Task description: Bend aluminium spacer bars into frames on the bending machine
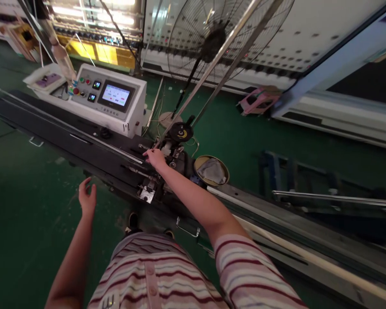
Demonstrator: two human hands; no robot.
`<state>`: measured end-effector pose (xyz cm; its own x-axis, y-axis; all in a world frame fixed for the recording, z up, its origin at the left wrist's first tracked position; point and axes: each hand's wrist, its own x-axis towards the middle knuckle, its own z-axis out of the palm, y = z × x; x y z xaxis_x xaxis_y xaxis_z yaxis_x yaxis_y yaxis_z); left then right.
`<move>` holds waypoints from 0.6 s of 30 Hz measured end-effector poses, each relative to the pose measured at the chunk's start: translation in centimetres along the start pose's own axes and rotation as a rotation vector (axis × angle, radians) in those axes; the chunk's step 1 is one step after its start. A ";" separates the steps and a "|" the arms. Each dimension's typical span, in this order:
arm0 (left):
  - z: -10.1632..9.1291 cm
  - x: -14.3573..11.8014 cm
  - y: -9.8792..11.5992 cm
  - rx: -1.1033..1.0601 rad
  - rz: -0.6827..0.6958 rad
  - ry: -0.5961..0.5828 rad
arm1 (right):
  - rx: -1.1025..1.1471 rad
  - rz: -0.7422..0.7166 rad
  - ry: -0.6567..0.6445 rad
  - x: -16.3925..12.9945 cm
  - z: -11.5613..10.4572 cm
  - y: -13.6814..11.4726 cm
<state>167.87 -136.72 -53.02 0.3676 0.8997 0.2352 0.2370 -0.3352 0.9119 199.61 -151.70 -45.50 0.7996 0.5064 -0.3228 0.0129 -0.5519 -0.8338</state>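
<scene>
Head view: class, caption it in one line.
Right hand touches the metal mechanism on a long machine bed; left hand hangs empty.

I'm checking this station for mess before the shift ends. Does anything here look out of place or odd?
Little stands out. A crumpled cloth sits in a round tin on the floor beside the machine. The right hand touches the mechanism; the left hand hangs open, empty.

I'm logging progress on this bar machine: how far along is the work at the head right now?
Done: two long metal bars already slant down into the machine head. In hand: the right hand rests fingertips on that head, gripping nothing visible; the left hand hangs open and empty over the floor. Left: the black track beside the control panel shows no finished piece.
</scene>
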 end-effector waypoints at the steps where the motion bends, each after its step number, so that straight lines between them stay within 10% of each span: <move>1: 0.9 1.2 0.5 -0.049 -0.015 -0.030 | 0.045 0.011 0.012 0.0 0.4 -0.5; 5: 5.9 5.1 3.9 -0.356 -0.165 -0.106 | 0.274 0.049 0.015 -2.1 -1.7 -1.3; 10: 13.5 4.3 12.1 -0.662 -0.525 -0.268 | 0.493 0.072 -0.024 -8.8 -12.1 0.7; 18: 27.3 -15.9 27.9 -0.757 -0.179 -0.529 | 0.592 0.039 0.081 -20.4 -31.8 15.0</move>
<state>193.17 -168.00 -40.52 0.7874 0.6138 0.0562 -0.2495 0.2341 0.9397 202.62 -191.37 -37.19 0.8364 0.4280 -0.3424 -0.3356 -0.0940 -0.9373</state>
